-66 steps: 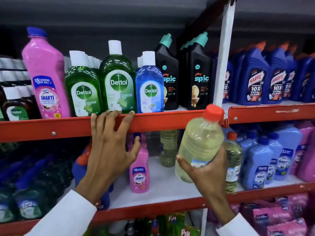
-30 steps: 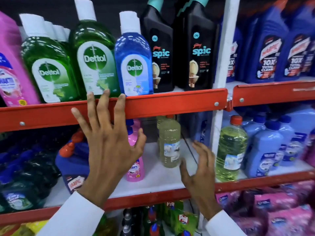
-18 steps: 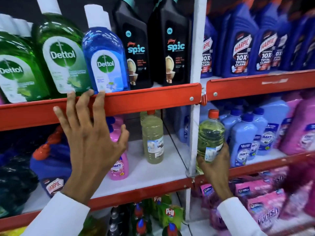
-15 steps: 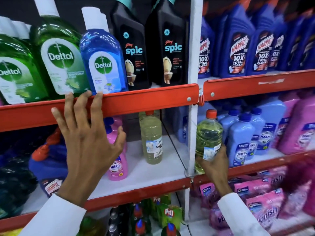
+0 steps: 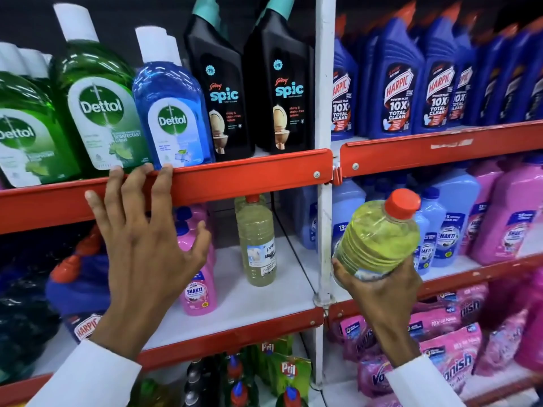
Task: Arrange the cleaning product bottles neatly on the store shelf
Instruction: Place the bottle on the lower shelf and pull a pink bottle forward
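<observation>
Bracing against the red front rail (image 5: 235, 179) of the upper shelf, the left hand (image 5: 141, 248) lies flat and spread, fingertips on the rail's top edge just below the blue disinfectant bottle (image 5: 173, 113), gripping nothing. Behind its thumb a pink bottle (image 5: 198, 286) stands near the front edge of the middle shelf (image 5: 235, 306), and further right a pale yellow bottle (image 5: 258, 245) stands alone toward the back of that white board. Right of the white upright post (image 5: 324, 230), the right hand (image 5: 379, 286) is closed around the base of a yellow-green bottle (image 5: 379, 239) with a red cap, held tilted in the air in front of the right bay (clear of any shelf). The likely step is carrying it past the post to join its pale twin. Held only low down and leaning, the bottle could slip or swing its cap into the post or the rail above. A careless set-down might topple the lone bottle, which has no neighbours.
</observation>
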Available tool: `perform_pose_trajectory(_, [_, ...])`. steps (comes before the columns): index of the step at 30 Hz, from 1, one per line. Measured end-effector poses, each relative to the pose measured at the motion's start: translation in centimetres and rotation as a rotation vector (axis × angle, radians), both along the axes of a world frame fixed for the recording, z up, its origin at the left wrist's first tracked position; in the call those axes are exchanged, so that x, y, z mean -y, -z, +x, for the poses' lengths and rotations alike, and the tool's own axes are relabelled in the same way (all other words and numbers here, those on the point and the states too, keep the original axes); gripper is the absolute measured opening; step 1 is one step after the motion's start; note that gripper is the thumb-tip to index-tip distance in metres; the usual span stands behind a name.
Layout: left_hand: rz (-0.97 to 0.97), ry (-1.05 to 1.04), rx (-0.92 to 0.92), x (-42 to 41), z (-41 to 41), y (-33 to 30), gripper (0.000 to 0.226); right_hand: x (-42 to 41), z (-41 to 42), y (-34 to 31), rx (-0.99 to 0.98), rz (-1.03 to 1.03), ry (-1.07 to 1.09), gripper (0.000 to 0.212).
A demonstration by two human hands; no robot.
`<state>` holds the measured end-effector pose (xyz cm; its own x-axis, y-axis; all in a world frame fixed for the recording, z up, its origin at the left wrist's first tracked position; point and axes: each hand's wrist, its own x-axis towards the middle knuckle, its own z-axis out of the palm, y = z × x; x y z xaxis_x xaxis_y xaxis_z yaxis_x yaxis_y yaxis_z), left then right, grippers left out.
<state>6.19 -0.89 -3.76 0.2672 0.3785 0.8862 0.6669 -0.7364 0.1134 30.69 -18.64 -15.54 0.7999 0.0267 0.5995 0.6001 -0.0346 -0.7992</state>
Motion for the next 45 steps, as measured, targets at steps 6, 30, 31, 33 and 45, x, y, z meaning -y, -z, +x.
perform_pose_trajectory(6, [-0.025,0.016,-0.008,0.3,-0.2,-0.2,0.081,-1.2,-5.0,-1.7,0.054,-0.002,-0.22,0.085])
perform_pose_trajectory(30, [0.027,-0.038,-0.16,-0.3,-1.4,-0.4,0.089,-12.8,-6.1,3.9,-0.158,-0.323,-0.351,0.091])
perform_pose_trajectory(31, [0.031,-0.031,-0.166,-0.4,-1.6,-0.3,0.09,-12.5,-6.5,3.9,-0.14,-0.328,-0.35,0.101])
perform_pose_trajectory(33, [0.04,-0.002,-0.176,-0.7,-2.1,-0.1,0.091,-11.8,-7.5,3.3,-0.063,-0.356,-0.282,0.12])
perform_pose_trajectory(45, [0.169,0.113,0.208,-4.5,-10.1,-1.4,0.051,-13.0,-12.3,-7.7,0.78,-0.243,0.002,0.086])
